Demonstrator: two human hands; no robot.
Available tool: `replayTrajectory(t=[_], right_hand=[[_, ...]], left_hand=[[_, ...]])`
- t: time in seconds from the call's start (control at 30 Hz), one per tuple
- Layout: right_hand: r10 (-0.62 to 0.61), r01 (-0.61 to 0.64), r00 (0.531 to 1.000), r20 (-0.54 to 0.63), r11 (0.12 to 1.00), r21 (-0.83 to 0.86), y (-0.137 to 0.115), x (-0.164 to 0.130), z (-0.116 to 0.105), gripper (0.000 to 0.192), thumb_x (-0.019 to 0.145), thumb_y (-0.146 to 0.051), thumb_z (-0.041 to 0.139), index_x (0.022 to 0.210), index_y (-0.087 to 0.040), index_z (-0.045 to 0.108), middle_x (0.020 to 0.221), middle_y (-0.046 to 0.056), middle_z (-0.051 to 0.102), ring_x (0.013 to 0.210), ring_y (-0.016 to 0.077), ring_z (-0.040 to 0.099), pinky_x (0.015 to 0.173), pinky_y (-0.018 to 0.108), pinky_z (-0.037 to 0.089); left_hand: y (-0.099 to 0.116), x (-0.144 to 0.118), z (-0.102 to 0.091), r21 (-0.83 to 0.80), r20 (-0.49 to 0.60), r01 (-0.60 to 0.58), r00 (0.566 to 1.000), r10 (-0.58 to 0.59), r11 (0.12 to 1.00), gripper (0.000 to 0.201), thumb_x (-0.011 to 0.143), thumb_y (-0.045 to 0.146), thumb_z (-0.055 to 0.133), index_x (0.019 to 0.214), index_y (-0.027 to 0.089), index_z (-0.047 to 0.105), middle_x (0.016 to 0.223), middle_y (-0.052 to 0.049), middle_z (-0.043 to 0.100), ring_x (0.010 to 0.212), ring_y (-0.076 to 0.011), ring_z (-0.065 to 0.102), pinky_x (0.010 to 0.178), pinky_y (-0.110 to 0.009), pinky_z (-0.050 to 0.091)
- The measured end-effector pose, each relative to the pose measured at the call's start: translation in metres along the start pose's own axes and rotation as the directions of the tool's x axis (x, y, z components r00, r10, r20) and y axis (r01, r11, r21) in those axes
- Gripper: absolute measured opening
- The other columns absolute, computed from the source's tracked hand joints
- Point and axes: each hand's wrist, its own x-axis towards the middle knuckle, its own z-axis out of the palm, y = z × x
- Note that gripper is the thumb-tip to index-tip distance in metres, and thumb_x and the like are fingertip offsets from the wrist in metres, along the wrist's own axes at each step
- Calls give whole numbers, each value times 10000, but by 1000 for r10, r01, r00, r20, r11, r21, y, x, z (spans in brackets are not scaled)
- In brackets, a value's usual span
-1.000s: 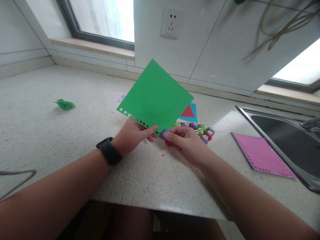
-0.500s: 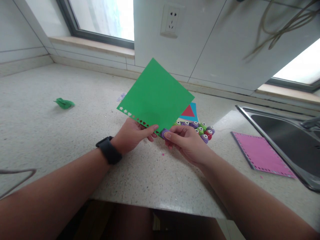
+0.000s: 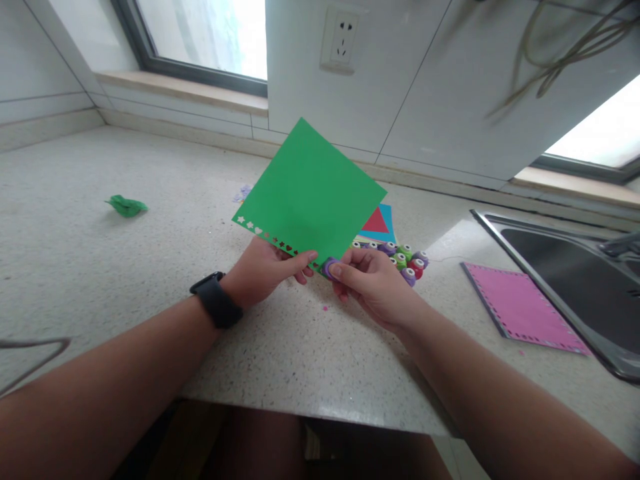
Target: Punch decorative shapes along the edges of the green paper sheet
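Observation:
A square sheet of green paper (image 3: 310, 187) is held up cornerwise above the counter. Star, flower and heart shaped holes run along its lower left edge. My left hand (image 3: 273, 267) pinches that edge between thumb and fingers; a dark watch is on the wrist. My right hand (image 3: 373, 283) grips a purple craft punch (image 3: 330, 268) at the bottom corner of the sheet, thumb on its button. Behind my right hand stand several purple, green and red craft punches (image 3: 403, 260), partly hidden by it.
Blue paper with a red triangle (image 3: 376, 222) lies behind the green sheet. A pink punched sheet (image 3: 525, 303) rests on the right beside the sink (image 3: 565, 263). Crumpled green plastic (image 3: 126, 206) lies at the left. Pale purple scraps (image 3: 243, 194) lie behind the sheet's left corner.
The green paper has shifted very slightly left and tilted a little. Both hands keep their grips, and the punch stays at the bottom corner.

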Motion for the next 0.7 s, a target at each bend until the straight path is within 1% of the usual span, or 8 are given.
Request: replayTrajectory(t=[0.1, 0.23, 0.33, 0.43, 0.5, 0.57, 0.63, 0.7], right_hand=[[-8, 8, 1000, 5, 1000, 18, 0, -1, 1, 319, 833, -403, 807, 723, -168, 621, 637, -17, 594, 546, 97, 522, 504, 236, 406], [18, -19, 1000, 9, 999, 44, -4, -1, 1, 303, 812, -399, 826, 748, -167, 642, 685, 0, 625, 606, 113, 566, 559, 247, 459], [35, -33, 999, -31, 998, 57, -6, 0, -1, 310, 802, -423, 826, 767, -162, 663, 702, 12, 635, 621, 121, 584, 573, 256, 469], [26, -22, 997, -66, 998, 56, -7, 1, -3, 317, 803, -453, 811, 800, -164, 683, 730, 18, 645, 621, 121, 591, 571, 258, 467], [13, -13, 997, -81, 1000, -5, -9, 0, -4, 324, 828, -479, 780, 812, -169, 686, 734, 20, 652, 618, 123, 597, 572, 260, 467], [1, -13, 996, -93, 992, -129, -12, -1, -4, 330, 858, -498, 743, 830, -174, 689, 734, 24, 664, 607, 124, 598, 571, 264, 466], [5, -29, 996, -90, 962, -270, -16, -4, -4, 336, 886, -504, 704, 839, -173, 686, 722, 29, 670, 591, 128, 594, 565, 271, 465], [37, -63, 996, -78, 929, -365, -18, -7, -4, 330, 907, -497, 670, 856, -172, 681, 699, 29, 661, 585, 139, 596, 557, 279, 466]], left_hand=[[1, 0, 1, -15, -9, 0, 1000, 0, 1000, 215, 808, 318, 776, 829, 129, 676, 644, -43, 724, 523, -147, 668, 482, -232, 557], [0, 1, 1, -7, -26, 12, 1000, -12, 1000, 235, 812, 344, 775, 827, 129, 685, 658, -58, 729, 531, -159, 672, 489, -250, 564], [-2, 2, -2, 6, -53, 21, 998, -20, 1000, 245, 823, 361, 768, 843, 128, 694, 672, -63, 730, 538, -162, 672, 491, -254, 565], [-3, 3, -4, -12, -69, 4, 998, -5, 1000, 249, 836, 366, 755, 841, 127, 687, 681, -59, 720, 531, -150, 652, 487, -253, 559], [-2, 3, -4, -60, -74, -16, 997, 11, 998, 250, 839, 363, 753, 864, 125, 680, 704, -51, 713, 525, -135, 630, 476, -249, 549], [-1, 4, -3, -141, -87, -29, 996, 17, 990, 254, 830, 352, 759, 908, 127, 671, 736, -42, 705, 537, -127, 619, 466, -247, 543], [0, 5, -2, -223, -100, -32, 995, 10, 974, 262, 820, 342, 764, 928, 131, 653, 743, -33, 689, 549, -128, 614, 458, -249, 541], [1, 5, -2, -277, -103, -26, 995, -3, 961, 268, 817, 338, 765, 938, 134, 638, 744, -30, 679, 549, -128, 608, 456, -255, 542]])
